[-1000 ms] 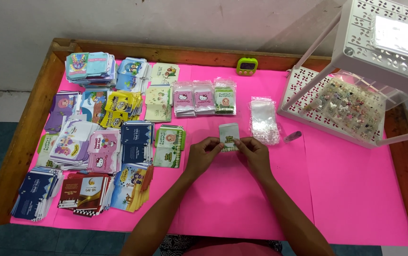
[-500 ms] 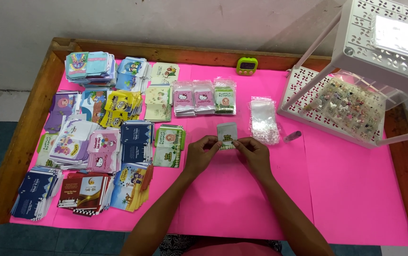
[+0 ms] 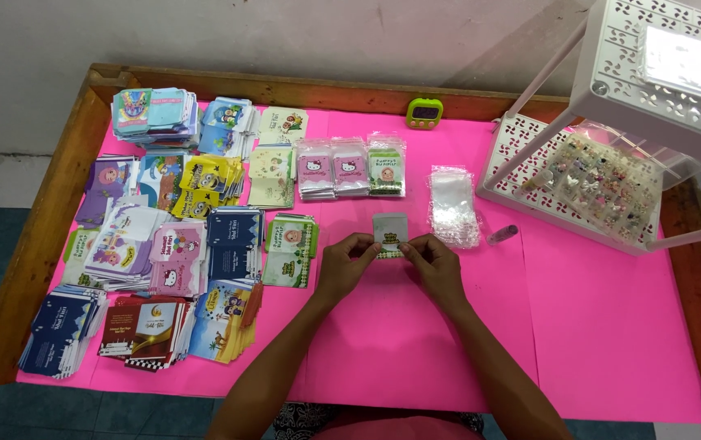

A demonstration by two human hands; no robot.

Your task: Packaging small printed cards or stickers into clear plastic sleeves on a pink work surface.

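Both my hands meet over the middle of a pink-covered table [image 3: 611, 342]. My left hand [image 3: 344, 265] and my right hand [image 3: 433, 265] each pinch a side of one small clear plastic packet [image 3: 389, 234] with a printed card inside, held just above the pink sheet. A stack of empty clear plastic sleeves [image 3: 453, 206] lies just right of the packet. Three piles of filled packets [image 3: 352, 167] sit beyond it.
Many stacks of colourful printed cards [image 3: 163, 244] cover the table's left half. A white perforated rack [image 3: 611, 147] holding a tray of small trinkets stands at the right. A small green timer [image 3: 424, 113] sits at the back edge; a small tube [image 3: 503, 235] lies near the sleeves.
The packet between my fingers has shifted slightly and now stands more upright; my hands stay in the same spot.
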